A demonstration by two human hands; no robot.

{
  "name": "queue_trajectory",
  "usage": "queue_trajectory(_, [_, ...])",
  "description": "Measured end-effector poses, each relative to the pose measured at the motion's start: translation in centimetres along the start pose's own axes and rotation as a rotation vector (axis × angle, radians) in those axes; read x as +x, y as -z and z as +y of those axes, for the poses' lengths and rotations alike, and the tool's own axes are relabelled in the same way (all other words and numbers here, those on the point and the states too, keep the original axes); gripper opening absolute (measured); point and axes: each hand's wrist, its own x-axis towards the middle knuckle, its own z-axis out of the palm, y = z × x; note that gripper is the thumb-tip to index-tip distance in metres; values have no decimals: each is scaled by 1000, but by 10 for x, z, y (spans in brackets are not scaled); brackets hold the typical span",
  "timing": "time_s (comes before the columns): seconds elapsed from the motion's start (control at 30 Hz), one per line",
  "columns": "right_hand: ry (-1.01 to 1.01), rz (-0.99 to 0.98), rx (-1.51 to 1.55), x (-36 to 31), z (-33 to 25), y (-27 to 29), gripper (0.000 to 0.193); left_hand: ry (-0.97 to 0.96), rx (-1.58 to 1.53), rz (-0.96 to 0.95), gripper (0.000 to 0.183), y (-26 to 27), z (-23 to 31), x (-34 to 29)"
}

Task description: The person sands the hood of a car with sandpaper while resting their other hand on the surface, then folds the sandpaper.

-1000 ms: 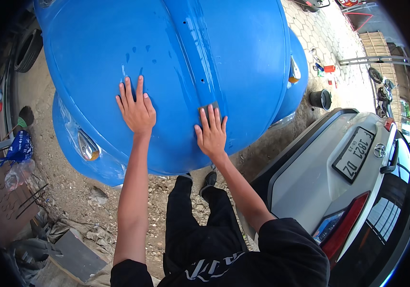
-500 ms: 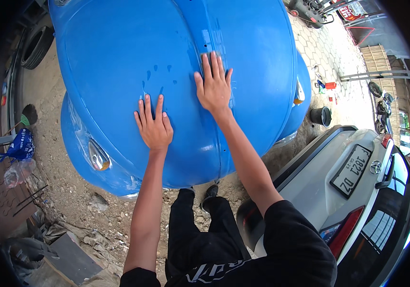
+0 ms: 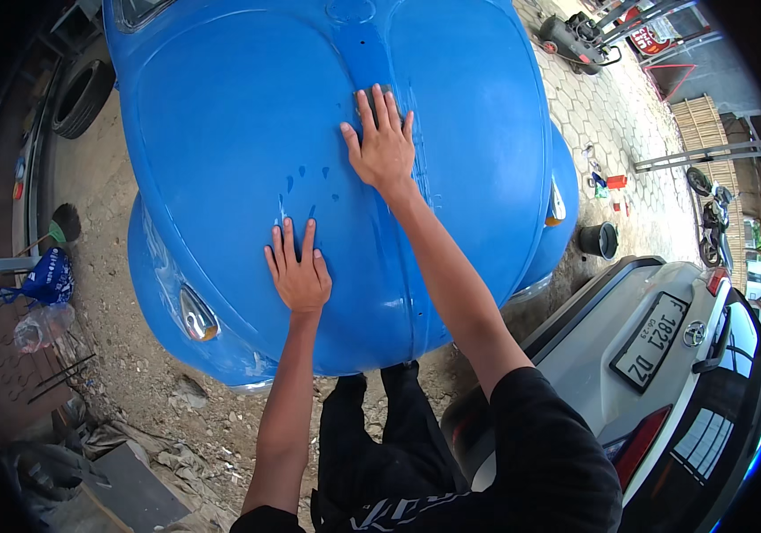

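Both hands' fingers [image 3: 378, 107] slid up blue hood [image 3: 220, 115].

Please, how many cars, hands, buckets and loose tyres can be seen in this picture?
Cars: 2, the blue car and the white car
Hands: 2, left hand and right hand, flat on the blue car
Buckets: 1, black bucket
Tyres: 1, tyre
Total: 6

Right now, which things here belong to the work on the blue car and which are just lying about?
In hand: left hand and right hand, both flat on the rounded blue painted car hood.

Lying about: white car, black bucket, blue plastic bag, black tyre, parked motorbike.
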Motion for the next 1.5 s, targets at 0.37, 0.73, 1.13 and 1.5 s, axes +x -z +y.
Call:
queue_trajectory(0.37, [-58,-165,-25,-146,-1,26,59,6,-1,-36,46,7,-6,-7])
queue_trajectory(0.73, [9,-58,29,143,5,-33,64,10,-18,-35,46,1,-4,-12])
queue_trajectory(1.13, [22,-174,20,-34,4,10,59,0,-20,49,39,-2,-11,28])
queue_trajectory(1.5, [-17,-121,117,181,9,-44,71,39,-23,-58,41,-15,9,178])
